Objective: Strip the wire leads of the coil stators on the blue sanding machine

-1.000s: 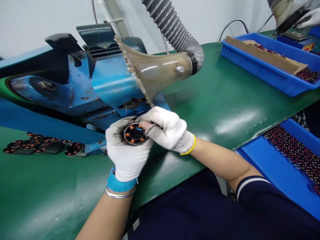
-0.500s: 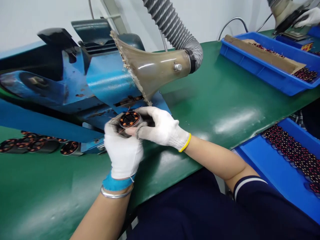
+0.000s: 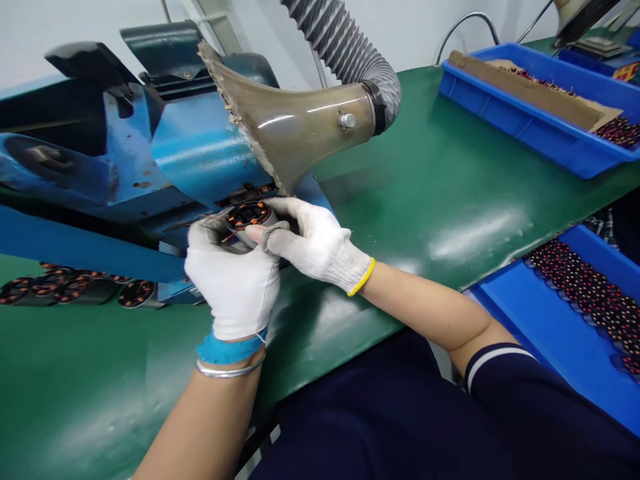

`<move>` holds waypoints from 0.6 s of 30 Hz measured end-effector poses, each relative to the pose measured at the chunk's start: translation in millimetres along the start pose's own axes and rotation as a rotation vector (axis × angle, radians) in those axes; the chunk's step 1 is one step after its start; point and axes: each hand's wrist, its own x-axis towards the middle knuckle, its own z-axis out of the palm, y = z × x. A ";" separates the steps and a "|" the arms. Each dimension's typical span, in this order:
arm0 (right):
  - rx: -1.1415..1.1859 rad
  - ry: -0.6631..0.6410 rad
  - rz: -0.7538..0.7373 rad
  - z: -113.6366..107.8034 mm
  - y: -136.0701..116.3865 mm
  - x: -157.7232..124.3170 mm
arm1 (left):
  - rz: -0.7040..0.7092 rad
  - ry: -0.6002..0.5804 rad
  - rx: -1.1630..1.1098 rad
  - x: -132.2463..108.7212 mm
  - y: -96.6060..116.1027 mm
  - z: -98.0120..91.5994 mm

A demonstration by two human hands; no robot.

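Between my gloved hands is a motor stator [image 3: 249, 217], a grey ring with copper windings and a black inner part, its open end tilted up toward me. My left hand [image 3: 233, 277] wraps its left side and underside. My right hand [image 3: 313, 233] grips it from the right, with the bare thumb tip against the near wall. A thin copper wire sticks out at its lower left. Both hands are at the lower front of a blue belt machine [image 3: 195, 153], just under its translucent suction hood [image 3: 300, 130]. Some fingers are hidden behind the stator.
Several more stators [image 3: 83, 288] lie on the green tabletop [image 3: 100, 373] at the left. A ribbed grey hose [image 3: 345, 43] runs up from the hood. A blue tray [image 3: 520, 110] with cardboard and small parts stands at the back right; another blue bin [image 3: 540, 320] holds rows of stators below.
Both hands and the stator have shifted slightly up and left in view, along with the machine. The grip looks the same. The co-worker's gloved hand at the top right has left the picture.
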 end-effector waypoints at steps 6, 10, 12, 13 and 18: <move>0.000 0.076 -0.049 1.0 25.1 3.6 | -0.024 -0.129 -0.190 -2.6 3.1 5.2; -0.002 0.120 -0.049 -0.3 31.5 2.4 | -0.021 -0.142 -0.133 -4.7 1.7 5.4; -0.009 0.160 -0.057 -0.1 28.6 -2.6 | 0.013 -0.153 -0.088 -7.3 -2.0 2.6; -0.018 0.174 -0.058 0.3 25.9 -6.0 | 0.037 -0.154 -0.080 -9.3 -4.7 0.5; 0.012 0.172 -0.057 6.6 7.5 -21.9 | 0.179 -0.174 -0.149 -21.4 -18.1 -13.5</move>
